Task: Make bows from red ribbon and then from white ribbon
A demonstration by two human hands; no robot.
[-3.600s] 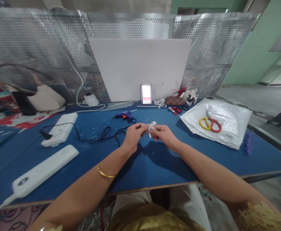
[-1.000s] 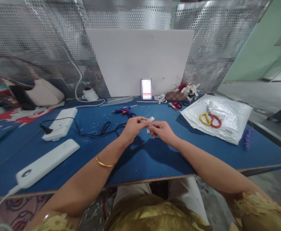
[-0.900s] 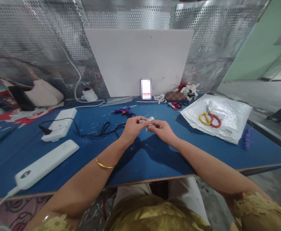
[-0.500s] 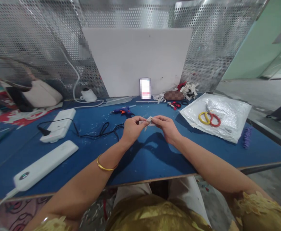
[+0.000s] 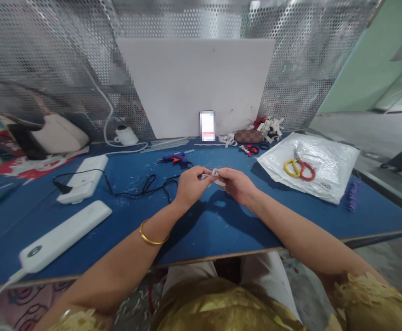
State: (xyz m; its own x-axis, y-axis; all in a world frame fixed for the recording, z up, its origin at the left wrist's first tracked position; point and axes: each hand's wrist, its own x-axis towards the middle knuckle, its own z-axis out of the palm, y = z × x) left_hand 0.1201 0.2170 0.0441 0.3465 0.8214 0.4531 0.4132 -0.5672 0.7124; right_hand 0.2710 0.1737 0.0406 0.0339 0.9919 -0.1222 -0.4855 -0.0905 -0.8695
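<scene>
Above the middle of the blue table, a small white strip, perhaps ribbon or fabric (image 5: 215, 173), is pinched between both hands. My left hand (image 5: 191, 185) grips its left side between thumb and fingers. On the other side my right hand (image 5: 238, 185) is closed on it, with a loose white part hanging under the fingertips. The fingers cover much of the strip, so its exact shape is hard to make out. Just behind my left hand lies a blue glue gun (image 5: 176, 158) with an orange trigger and a clear stick in its back.
Scissors (image 5: 299, 169) with yellow and red handles rest on a silvery mailer (image 5: 328, 156) at right. White power strips (image 5: 83, 181) and a black cord (image 5: 135, 195) lie left. A lit phone (image 5: 207, 126) leans on a white board (image 5: 201, 78), near white scraps (image 5: 273, 128).
Both hands stay nearly in place. The right fingers have curled and shifted slightly on the white strip, and more of it shows beneath them.
</scene>
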